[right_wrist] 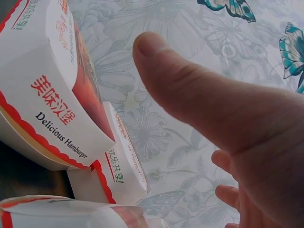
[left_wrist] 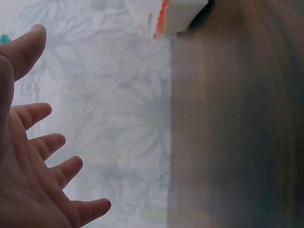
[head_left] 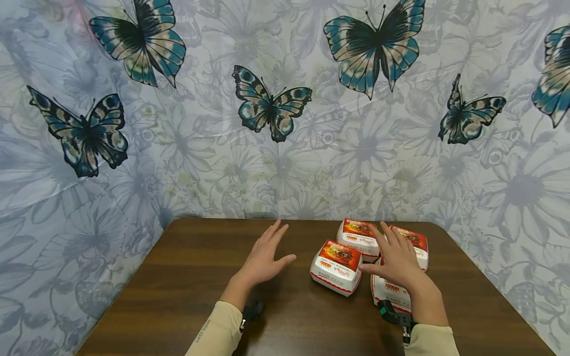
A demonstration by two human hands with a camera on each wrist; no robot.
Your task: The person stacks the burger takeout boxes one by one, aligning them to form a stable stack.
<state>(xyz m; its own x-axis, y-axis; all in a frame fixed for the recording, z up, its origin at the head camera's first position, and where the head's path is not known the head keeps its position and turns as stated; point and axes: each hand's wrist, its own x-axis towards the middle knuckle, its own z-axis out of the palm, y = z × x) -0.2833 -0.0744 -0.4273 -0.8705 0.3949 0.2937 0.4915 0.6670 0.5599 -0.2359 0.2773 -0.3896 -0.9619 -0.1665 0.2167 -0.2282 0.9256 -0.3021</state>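
Note:
Several white and red hamburger boxes sit grouped right of the table's middle. The front-left box [head_left: 337,269] stands between the two hands. Behind it is a back box [head_left: 357,238]; a right-rear box [head_left: 418,247] and a front-right box [head_left: 392,292] are partly covered by my right hand [head_left: 396,259]. That hand hovers over the group with fingers spread, holding nothing. In the right wrist view its thumb [right_wrist: 190,90] points toward a box [right_wrist: 57,95] lettered "Delicious Hamburger". To the left, my left hand [head_left: 263,257] is held above the table, fingers straight and apart, nothing in it.
The brown wooden table [head_left: 178,296] ends at a back edge close to a hanging cloth [head_left: 200,173] printed with flowers and butterflies. Each wrist wears a small dark camera, such as the right wrist camera [head_left: 394,315].

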